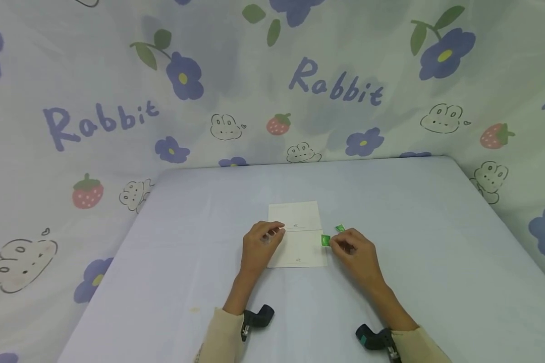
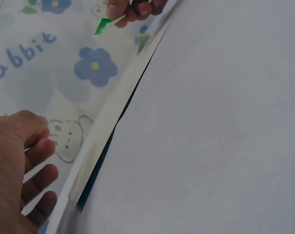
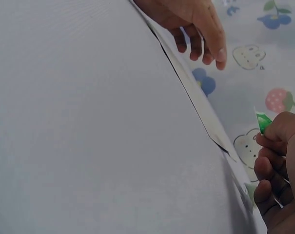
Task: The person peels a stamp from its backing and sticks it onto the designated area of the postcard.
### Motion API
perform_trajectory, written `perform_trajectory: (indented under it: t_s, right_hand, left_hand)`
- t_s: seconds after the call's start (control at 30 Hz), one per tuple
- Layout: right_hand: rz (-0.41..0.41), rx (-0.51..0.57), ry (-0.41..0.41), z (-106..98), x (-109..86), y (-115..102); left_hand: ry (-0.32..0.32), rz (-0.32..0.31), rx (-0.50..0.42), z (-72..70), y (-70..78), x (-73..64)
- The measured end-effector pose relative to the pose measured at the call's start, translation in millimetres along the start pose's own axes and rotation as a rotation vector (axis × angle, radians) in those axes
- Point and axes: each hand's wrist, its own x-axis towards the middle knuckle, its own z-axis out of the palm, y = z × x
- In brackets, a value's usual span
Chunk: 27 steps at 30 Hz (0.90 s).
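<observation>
Pinching a small green square, the right grip of a person is by the right side of a white card. Its thumb and finger press on the square, which shows over the card's right edge in the head view. The left grip holds nothing. Its fingers are loose and a bit bent, over the left side of the card. The card has a line across its middle and lies about halfway between the left and right edges of the worktop. A second green piece is just past the right grip's fingers, toward the worktop's far edge. I cannot tell if they touch. A cloth with rabbits, flowers and strawberries hangs behind that far edge.
</observation>
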Motion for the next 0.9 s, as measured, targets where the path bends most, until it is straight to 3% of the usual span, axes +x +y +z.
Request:
perform_trajectory:
  t_s: [0.23,0.53,0.9]
  right_hand:
    - [-0.001,-0.015,0.01,2,5.1,4]
    - [0.016,-0.039,0.014,3,11.2,6]
    - [0.002,-0.035,0.011,8,17.3,11]
  left_hand:
    - [0.027,0.009,0.007,-2.5,-6.0,6.8]
    - [-0.001,-0.052,0.015,-5.2,-8.1,14.1]
    - [0.012,-0.066,0.056,-5.3,-14.1,18.3]
